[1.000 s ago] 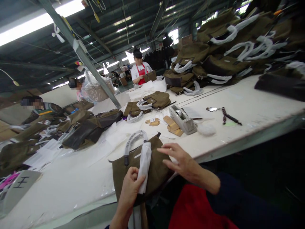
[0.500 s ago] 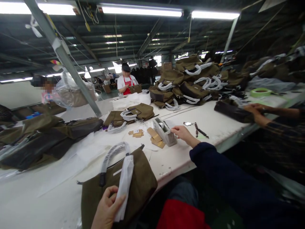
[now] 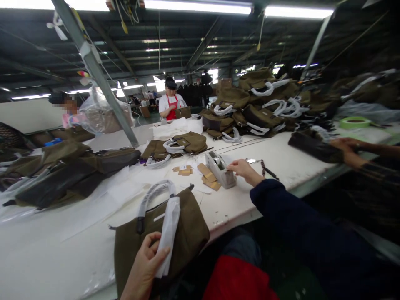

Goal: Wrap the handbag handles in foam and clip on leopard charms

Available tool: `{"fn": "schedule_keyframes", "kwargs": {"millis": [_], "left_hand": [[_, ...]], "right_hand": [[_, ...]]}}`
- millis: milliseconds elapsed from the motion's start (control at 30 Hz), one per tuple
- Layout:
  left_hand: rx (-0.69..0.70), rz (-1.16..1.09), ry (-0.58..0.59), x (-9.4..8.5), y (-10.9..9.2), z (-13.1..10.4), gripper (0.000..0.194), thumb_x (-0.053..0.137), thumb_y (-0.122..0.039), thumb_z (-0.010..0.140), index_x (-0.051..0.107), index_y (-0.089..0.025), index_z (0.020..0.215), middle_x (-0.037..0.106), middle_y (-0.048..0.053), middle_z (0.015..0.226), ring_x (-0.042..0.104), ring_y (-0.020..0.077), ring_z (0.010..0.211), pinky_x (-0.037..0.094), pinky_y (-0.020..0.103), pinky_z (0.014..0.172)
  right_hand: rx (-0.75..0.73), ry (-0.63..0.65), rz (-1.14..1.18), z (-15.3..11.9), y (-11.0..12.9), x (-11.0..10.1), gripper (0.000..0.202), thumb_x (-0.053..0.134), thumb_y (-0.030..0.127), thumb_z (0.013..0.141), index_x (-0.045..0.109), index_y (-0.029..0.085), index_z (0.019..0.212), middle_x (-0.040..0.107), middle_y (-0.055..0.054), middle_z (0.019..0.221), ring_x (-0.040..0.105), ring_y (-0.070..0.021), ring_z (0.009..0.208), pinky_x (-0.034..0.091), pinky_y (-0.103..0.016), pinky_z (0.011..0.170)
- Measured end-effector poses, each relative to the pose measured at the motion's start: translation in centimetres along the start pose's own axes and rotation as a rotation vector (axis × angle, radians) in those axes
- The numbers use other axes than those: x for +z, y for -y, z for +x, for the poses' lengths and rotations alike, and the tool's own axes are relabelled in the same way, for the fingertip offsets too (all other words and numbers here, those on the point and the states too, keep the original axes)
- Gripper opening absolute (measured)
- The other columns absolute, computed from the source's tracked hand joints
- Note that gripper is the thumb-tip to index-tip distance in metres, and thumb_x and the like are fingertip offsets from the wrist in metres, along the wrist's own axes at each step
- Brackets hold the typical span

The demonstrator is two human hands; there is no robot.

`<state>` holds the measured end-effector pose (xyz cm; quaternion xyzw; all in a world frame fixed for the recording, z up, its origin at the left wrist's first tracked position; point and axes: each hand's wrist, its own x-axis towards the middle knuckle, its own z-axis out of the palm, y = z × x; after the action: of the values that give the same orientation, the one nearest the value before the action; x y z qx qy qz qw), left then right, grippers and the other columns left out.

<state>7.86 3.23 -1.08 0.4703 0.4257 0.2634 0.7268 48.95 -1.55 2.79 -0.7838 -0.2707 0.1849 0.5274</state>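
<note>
An olive handbag (image 3: 193, 225) lies tilted on the table edge in front of me. One of its handles stands in an arch, covered in white wrapping. My left hand (image 3: 146, 260) pinches the white paper wrap (image 3: 170, 233) that hangs over the bag's front, thumb on top and fingers behind. Farther right, my right hand (image 3: 246, 170) reaches to a grey tape dispenser (image 3: 229, 180). Thumb and forefinger are closed at its cutter end, on the end of the tape; the clear strip itself is hard to make out.
Brown card tags (image 3: 208, 175) lie left of the dispenser. Piled olive bags (image 3: 231, 100) stand at the back, with more bags (image 3: 68, 175) at left. A co-worker's hands (image 3: 350, 150) hold a dark bag at right, near a green tape roll (image 3: 354, 122). A metal post (image 3: 106, 91) rises behind.
The whole view has shifted, so things sit slightly farther right. My left hand still holds the paper wrap, and my right hand stays at the dispenser's cutter end.
</note>
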Motion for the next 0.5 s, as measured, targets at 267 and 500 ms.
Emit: {"fn": "schedule_keyframes", "kwargs": {"millis": [267, 500], "left_hand": [[-0.031, -0.023, -0.032, 0.4, -0.2, -0.1, 0.070, 0.091, -0.044, 0.051, 0.049, -0.025, 0.103, 0.075, 0.003, 0.087, 0.071, 0.0256, 0.060, 0.054, 0.030, 0.048], [-0.016, -0.054, -0.028, 0.4, -0.3, -0.1, 0.072, 0.092, -0.041, 0.050, 0.049, -0.025, 0.104, 0.074, 0.003, 0.085, 0.071, 0.0249, 0.061, 0.054, 0.030, 0.049]], "right_hand": [[0.055, -0.021, 0.263, -5.1, -2.4, -0.3, 0.029, 0.073, 0.039, 0.068, 0.059, 0.014, 0.071, 0.059, -0.001, 0.067, 0.050, -0.0080, 0.056, 0.041, -0.018, 0.048], [0.208, -0.012, 0.476, -6.1, -4.9, 2.2, 0.030, 0.077, 0.036, 0.068, 0.054, 0.017, 0.066, 0.056, -0.001, 0.061, 0.047, -0.0075, 0.049, 0.045, -0.020, 0.046]]}}
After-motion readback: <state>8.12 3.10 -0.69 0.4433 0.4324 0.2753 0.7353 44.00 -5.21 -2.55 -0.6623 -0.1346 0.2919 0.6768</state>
